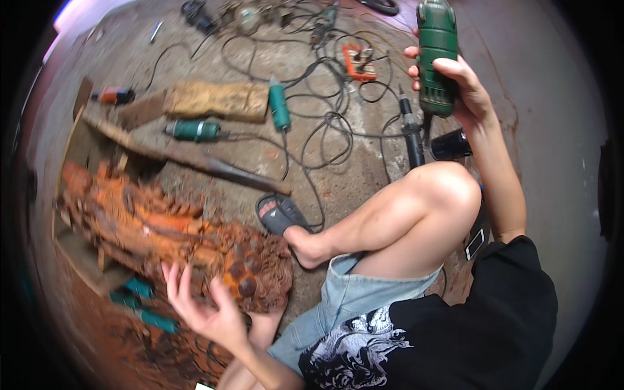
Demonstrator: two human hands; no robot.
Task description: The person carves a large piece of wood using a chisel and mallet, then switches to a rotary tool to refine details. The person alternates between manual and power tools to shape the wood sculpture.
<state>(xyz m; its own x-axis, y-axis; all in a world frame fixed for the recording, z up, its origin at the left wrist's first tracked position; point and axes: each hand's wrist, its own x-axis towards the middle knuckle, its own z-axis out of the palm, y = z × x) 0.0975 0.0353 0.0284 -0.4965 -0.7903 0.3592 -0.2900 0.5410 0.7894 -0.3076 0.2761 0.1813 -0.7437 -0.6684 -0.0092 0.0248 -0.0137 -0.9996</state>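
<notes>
A large reddish-brown carved wood piece lies on the floor at the left, resting on wooden blocks. My left hand is at its near end, palm up and fingers spread, touching the carved knobs. My right hand is raised at the upper right and grips a green electric hand grinder, its body pointing away from me and its cord hanging down. My bent right knee sits between the two hands, with a black slipper on my foot beside the carving.
Several green power tools and tangled black cables lie on the dusty concrete floor. A rough wood slab, a long plank and an orange tool are further out. Two teal-handled tools lie by the carving.
</notes>
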